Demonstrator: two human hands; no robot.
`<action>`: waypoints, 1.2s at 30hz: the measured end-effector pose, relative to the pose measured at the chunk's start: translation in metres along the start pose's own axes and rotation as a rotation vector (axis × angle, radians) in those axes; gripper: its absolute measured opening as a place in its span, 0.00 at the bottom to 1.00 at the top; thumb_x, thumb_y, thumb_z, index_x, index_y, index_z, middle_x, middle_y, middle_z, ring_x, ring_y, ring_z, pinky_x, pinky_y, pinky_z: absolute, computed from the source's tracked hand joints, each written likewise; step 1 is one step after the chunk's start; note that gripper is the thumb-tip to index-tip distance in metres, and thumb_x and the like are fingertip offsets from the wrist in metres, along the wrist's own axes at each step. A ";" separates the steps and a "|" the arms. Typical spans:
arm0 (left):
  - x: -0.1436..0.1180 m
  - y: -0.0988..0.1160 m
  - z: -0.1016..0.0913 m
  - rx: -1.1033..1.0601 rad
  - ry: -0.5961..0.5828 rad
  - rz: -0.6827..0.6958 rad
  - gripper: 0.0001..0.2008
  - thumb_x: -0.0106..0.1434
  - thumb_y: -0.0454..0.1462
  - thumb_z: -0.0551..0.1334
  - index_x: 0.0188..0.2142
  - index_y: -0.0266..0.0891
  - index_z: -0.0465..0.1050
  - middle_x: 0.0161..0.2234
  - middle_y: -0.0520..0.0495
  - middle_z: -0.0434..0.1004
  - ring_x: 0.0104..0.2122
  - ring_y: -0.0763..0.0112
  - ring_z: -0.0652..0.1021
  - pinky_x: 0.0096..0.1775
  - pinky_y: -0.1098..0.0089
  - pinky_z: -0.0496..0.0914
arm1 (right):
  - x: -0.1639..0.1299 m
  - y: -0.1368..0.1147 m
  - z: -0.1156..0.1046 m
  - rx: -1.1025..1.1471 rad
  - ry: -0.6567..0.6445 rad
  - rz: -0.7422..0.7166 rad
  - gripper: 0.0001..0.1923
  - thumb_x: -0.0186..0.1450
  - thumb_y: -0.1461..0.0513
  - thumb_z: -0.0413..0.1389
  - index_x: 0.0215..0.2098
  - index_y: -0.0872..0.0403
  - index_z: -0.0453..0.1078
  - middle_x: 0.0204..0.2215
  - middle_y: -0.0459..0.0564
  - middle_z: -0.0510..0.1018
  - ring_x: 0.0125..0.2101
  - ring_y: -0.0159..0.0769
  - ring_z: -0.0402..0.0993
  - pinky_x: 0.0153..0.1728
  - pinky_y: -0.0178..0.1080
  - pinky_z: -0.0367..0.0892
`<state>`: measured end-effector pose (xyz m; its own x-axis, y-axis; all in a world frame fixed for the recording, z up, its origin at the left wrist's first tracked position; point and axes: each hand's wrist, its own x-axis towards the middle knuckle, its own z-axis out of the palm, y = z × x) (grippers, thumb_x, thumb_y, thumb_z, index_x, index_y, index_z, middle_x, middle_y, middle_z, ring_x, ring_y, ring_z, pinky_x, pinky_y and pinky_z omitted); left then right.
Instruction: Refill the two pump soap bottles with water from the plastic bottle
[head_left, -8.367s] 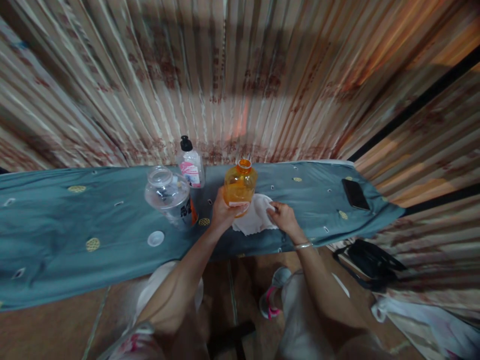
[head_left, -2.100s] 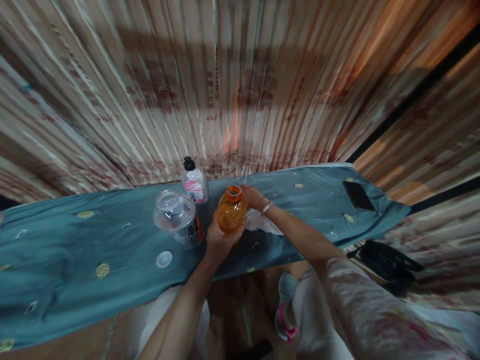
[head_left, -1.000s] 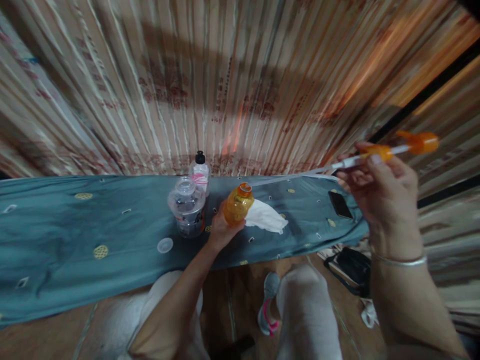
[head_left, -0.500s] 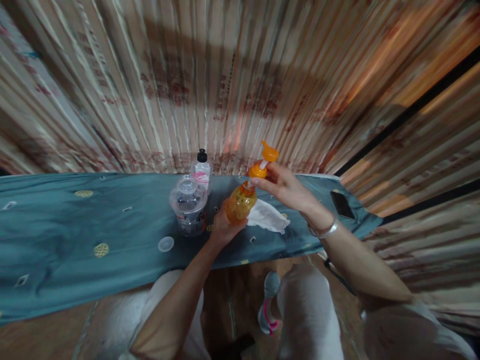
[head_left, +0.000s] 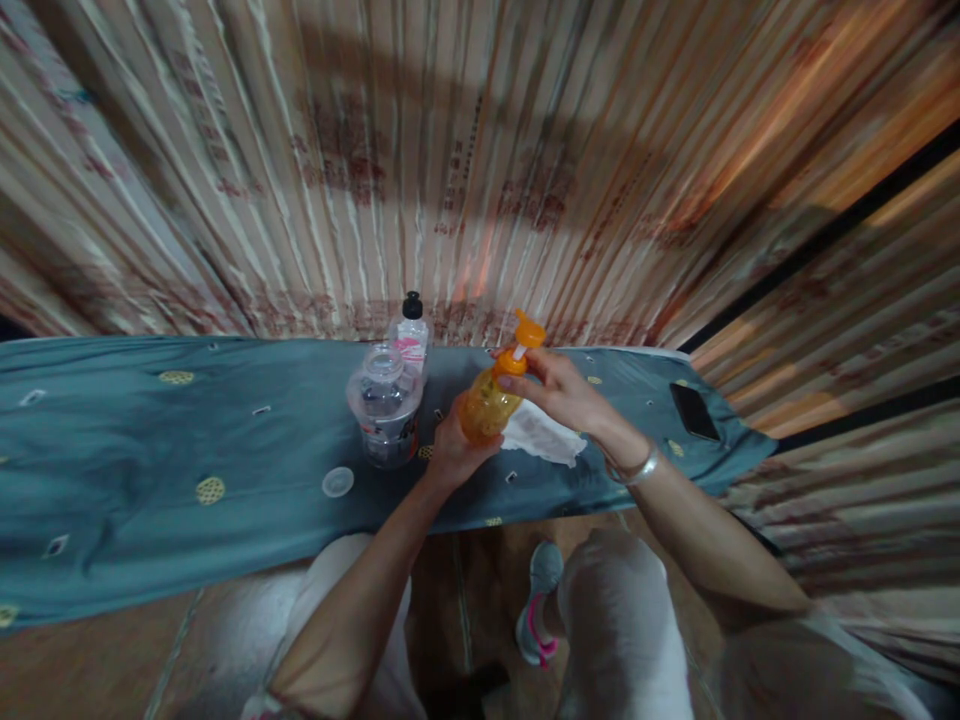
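Note:
My left hand [head_left: 463, 446] is closed around the body of an amber, see-through pump bottle [head_left: 489, 405], which tilts to the right over the table. At its neck, my right hand [head_left: 555, 388] grips the collar of an orange pump head [head_left: 517, 355] between thumb and fingers. The pump head sits against the bottle's mouth; whether it is threaded on I cannot tell. Under and right of the bottle lies a crumpled white cloth or tissue [head_left: 546, 437]. Left of my left hand stands a clear plastic container [head_left: 388, 415] with a wide rim and a smaller clear piece on top.
Behind the container stands a clear bottle with a black cap [head_left: 411, 330]. A small round clear lid [head_left: 338, 482] lies near the front edge. A black phone [head_left: 694, 411] rests at the right end of the blue-green tablecloth [head_left: 135, 450]. A pleated curtain [head_left: 375, 150] hangs behind.
My right hand has brought the pump head down onto the bottle's neck, closing the gap that showed between them. The left hand keeps its hold on the bottle.

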<state>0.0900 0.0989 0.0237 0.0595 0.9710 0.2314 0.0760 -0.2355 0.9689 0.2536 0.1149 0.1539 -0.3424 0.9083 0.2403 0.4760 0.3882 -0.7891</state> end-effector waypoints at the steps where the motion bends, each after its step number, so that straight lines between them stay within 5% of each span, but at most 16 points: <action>1: 0.000 0.000 0.000 0.000 -0.004 0.006 0.34 0.46 0.37 0.76 0.53 0.44 0.70 0.46 0.47 0.83 0.44 0.55 0.83 0.48 0.58 0.77 | 0.000 0.001 0.000 -0.008 0.004 -0.001 0.19 0.63 0.47 0.60 0.39 0.53 0.73 0.37 0.49 0.79 0.40 0.39 0.73 0.44 0.41 0.69; 13: -0.001 -0.005 0.000 -0.027 0.006 0.009 0.35 0.47 0.38 0.76 0.54 0.44 0.69 0.45 0.48 0.83 0.43 0.58 0.83 0.46 0.59 0.78 | -0.009 -0.001 0.021 -0.082 0.239 0.006 0.21 0.61 0.44 0.62 0.38 0.52 0.74 0.35 0.49 0.80 0.37 0.42 0.75 0.44 0.44 0.69; 18: -0.002 -0.004 -0.001 -0.008 0.000 0.012 0.35 0.48 0.39 0.75 0.56 0.43 0.68 0.47 0.46 0.82 0.45 0.56 0.82 0.49 0.57 0.77 | -0.007 -0.005 0.012 0.068 0.103 -0.034 0.26 0.59 0.44 0.64 0.50 0.48 0.74 0.46 0.49 0.81 0.48 0.44 0.76 0.53 0.46 0.69; 21: -0.001 -0.005 0.000 -0.006 0.010 0.021 0.35 0.47 0.39 0.75 0.55 0.44 0.69 0.47 0.47 0.82 0.45 0.57 0.82 0.49 0.57 0.77 | -0.005 -0.003 0.008 0.118 0.033 -0.042 0.24 0.63 0.42 0.59 0.47 0.48 0.75 0.46 0.49 0.81 0.50 0.43 0.75 0.55 0.45 0.69; 27: -0.001 -0.009 0.000 -0.025 -0.007 0.042 0.36 0.48 0.39 0.75 0.56 0.43 0.68 0.47 0.46 0.82 0.45 0.58 0.82 0.49 0.57 0.77 | -0.005 0.000 0.016 0.024 0.169 -0.015 0.21 0.62 0.43 0.61 0.39 0.51 0.74 0.38 0.49 0.80 0.40 0.41 0.75 0.48 0.45 0.71; 33: 0.000 -0.012 0.001 -0.011 0.003 0.025 0.36 0.48 0.39 0.76 0.56 0.43 0.68 0.47 0.46 0.82 0.45 0.56 0.83 0.49 0.57 0.77 | -0.004 -0.001 0.012 0.095 0.068 -0.065 0.22 0.62 0.43 0.60 0.44 0.49 0.74 0.44 0.50 0.80 0.46 0.43 0.76 0.51 0.46 0.70; 36: 0.000 -0.010 0.001 0.002 0.008 0.010 0.36 0.47 0.38 0.75 0.55 0.44 0.69 0.46 0.47 0.82 0.45 0.56 0.83 0.50 0.57 0.77 | -0.005 0.001 0.016 0.014 0.128 -0.030 0.22 0.63 0.43 0.60 0.42 0.50 0.74 0.41 0.50 0.80 0.43 0.43 0.76 0.50 0.46 0.70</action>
<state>0.0902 0.1011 0.0138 0.0520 0.9690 0.2417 0.0772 -0.2452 0.9664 0.2429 0.1086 0.1430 -0.2495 0.9090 0.3339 0.4552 0.4144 -0.7881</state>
